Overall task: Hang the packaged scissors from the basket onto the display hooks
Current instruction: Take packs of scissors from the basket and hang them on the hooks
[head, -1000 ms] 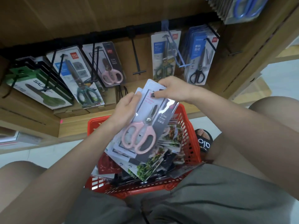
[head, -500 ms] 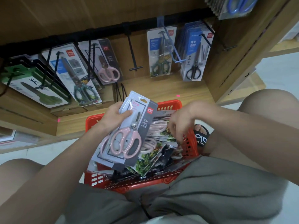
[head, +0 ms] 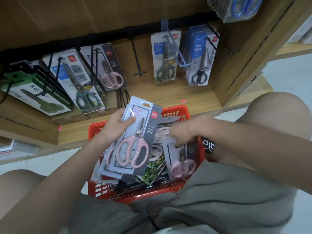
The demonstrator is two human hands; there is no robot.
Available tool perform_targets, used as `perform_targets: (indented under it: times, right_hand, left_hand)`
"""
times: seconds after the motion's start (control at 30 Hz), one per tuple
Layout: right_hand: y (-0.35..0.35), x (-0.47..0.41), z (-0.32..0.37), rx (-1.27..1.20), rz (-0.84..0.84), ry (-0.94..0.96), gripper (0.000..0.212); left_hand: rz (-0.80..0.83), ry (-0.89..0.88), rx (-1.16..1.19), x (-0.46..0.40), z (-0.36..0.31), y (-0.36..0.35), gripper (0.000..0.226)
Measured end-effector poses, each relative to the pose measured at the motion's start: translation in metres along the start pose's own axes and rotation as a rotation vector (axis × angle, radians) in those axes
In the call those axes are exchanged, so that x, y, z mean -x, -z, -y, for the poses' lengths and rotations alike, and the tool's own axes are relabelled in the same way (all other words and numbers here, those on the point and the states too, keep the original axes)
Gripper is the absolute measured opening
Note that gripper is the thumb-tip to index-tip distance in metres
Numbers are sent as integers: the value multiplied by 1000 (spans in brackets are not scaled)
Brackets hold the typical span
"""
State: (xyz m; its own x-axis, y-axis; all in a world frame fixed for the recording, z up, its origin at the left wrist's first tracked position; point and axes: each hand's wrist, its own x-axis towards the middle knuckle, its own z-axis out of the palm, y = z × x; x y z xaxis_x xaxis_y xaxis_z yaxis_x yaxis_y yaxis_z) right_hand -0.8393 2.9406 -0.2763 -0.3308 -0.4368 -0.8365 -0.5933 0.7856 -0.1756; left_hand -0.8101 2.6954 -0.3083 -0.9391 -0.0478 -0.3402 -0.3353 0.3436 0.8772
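Note:
A red plastic basket (head: 168,194) sits between my knees, filled with several packaged scissors. My left hand (head: 116,124) grips a small stack of grey packs of pink-handled scissors (head: 133,146), held tilted above the basket. My right hand (head: 181,134) reaches into the basket's right side and pinches the top of another pink-scissors pack (head: 183,159), lifting it. On the wooden display, a pink-scissors pack (head: 109,70) hangs from a black hook. Beside it an empty black hook (head: 137,59) sticks out.
Other packs hang on the rail: green salad scissors (head: 33,92), green-handled scissors (head: 79,81), another green pair (head: 164,56) and black-handled scissors (head: 200,56). A wooden shelf edge (head: 168,102) runs just behind the basket. My knees flank the basket, with a sandalled foot (head: 208,146) at the right.
My right hand left the held stack, dropped into the basket and picked up another pink-scissors pack. My left hand lowered the stack slightly and keeps hold of it.

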Motion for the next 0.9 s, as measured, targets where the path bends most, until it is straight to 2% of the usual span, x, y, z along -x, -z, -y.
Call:
perform_targets:
  times: [0.1,0.2,0.4,0.53,0.67,0.77,0.9]
  right_hand:
    - [39,19,-24,-309,-117,77,6]
    - [57,27,-33,-532,-169,161,3]
    - [73,20,-26,-858,-260,297,17]
    - [71,-11,4,-898,-491,283,24]
    - [74,-37,30,-806,-671,262,34]
    - [81,-49,38,-842,-677,266,41]
    - [93,-60,44,-887,-688,286,46]
  left_hand:
    - [-11,-9,-29,0,5,9,12]
    - [-16,-30,-69,2,7,17,12]
    - [-15,-59,-11,18,6,24,16]
    - [-19,-22,19,31,12,31,17]
    - [-115,29,23,41,15,39,15]
    - [-171,73,13,46,13,43,26]
    - [-219,147,35,47,3,43,26]
